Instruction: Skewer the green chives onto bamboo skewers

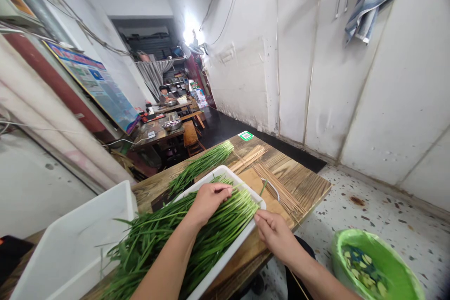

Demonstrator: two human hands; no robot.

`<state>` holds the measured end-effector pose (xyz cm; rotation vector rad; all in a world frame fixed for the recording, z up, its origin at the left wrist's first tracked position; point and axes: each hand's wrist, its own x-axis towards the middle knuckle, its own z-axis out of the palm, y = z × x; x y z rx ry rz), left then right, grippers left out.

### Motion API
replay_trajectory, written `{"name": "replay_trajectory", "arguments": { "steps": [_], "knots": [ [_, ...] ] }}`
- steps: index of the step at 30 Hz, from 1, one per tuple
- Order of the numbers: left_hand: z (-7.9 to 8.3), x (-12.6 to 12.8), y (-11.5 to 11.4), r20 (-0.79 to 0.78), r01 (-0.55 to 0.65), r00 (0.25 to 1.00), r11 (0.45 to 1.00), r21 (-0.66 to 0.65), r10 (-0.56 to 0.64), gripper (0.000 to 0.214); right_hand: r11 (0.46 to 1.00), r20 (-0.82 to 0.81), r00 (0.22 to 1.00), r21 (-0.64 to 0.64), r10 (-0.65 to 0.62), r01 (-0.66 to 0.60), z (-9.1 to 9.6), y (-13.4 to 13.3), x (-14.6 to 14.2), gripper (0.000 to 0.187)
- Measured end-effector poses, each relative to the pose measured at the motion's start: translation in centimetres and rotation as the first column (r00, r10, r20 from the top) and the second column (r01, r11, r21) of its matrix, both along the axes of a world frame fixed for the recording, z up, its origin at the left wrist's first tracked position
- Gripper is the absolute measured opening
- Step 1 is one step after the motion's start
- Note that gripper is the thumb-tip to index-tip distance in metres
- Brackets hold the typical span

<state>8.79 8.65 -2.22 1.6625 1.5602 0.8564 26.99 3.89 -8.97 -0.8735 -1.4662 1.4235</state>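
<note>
Chives (220,232) are piled in the white tray (261,201) on the table (309,183), leaves spilling out toward the white bin (80,225) beside it. Left hand (212,200) is half curled over the pile, right hand (276,233) pinched nearly closed at the pale ends by the rim, can't tell if either grips a stalk. Green tub (406,262) on the floor has pale pieces (365,267) in it.
</note>
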Motion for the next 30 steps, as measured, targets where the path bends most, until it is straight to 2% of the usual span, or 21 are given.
{"name": "replay_trajectory", "arguments": {
  "steps": [8,17,22,27,28,30],
  "knots": [
    [-0.2,-0.2,0.1,-0.014,0.002,1.000,1.000,-0.014,-0.002,0.035,1.000,0.008,1.000,0.006,0.005,-0.005,0.1,0.1,0.0,0.036],
    [0.6,0.1,-0.2,-0.085,0.031,0.996,1.000,0.007,-0.030,0.029,1.000,0.006,1.000,0.017,-0.003,0.003,0.1,-0.1,0.0,0.036],
    [0.6,0.4,-0.5,-0.155,0.103,0.983,0.994,0.030,-0.097,0.026,0.999,0.015,1.000,0.032,-0.024,0.024,0.2,0.0,0.0,0.034],
    [1.3,0.4,-0.8,-0.178,0.244,0.956,0.969,0.033,-0.234,0.027,0.998,0.029,0.999,0.054,-0.019,0.017,0.0,0.2,0.0,0.032],
    [1.4,0.2,-0.8,-0.166,0.240,0.958,0.971,0.022,-0.233,0.028,0.998,0.030,0.999,0.055,-0.019,0.017,0.0,0.2,0.0,0.031],
    [1.6,-0.2,-0.6,-0.172,0.164,0.973,0.986,0.035,-0.155,0.027,0.998,0.030,0.999,0.053,-0.014,0.013,-0.1,0.2,0.1,0.031]
  ]
}}
